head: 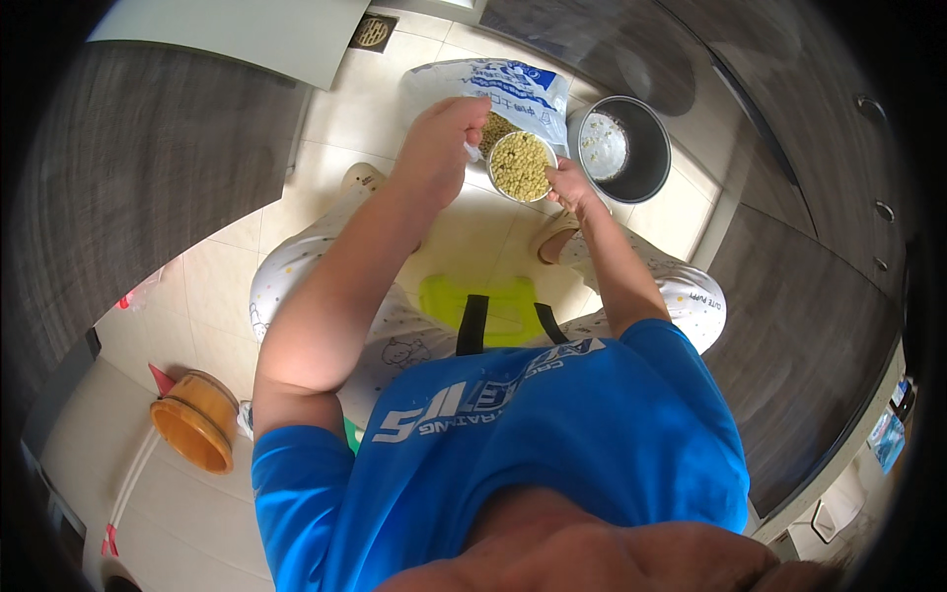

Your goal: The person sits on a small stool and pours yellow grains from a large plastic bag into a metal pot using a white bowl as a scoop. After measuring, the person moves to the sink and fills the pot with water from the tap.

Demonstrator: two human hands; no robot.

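Note:
My right hand (573, 186) grips the rim of a round cup (491, 182) filled near the top with small yellow-green beans (522, 164). The cup is in front of the open mouth of a white-and-blue plastic bag (451, 78) that bears printing. More beans (497, 127), darker in the shade, show inside that mouth. My left hand (444, 140) is closed at the bag's near side, pinching a bit of its white plastic edge; its fingertips are partly hidden. Just right of the bag stands a dark-walled metal pot (644, 159), with a few beans scattered on its pale bottom.
Dark wood-grain cabinets (806, 318) rise on the right, and a dark panel (163, 140) on the left. A floor drain (373, 32) is set in the tiles. Between my knees is a lime-green plastic stool (510, 303). A wooden bucket (192, 422) lies behind on the left.

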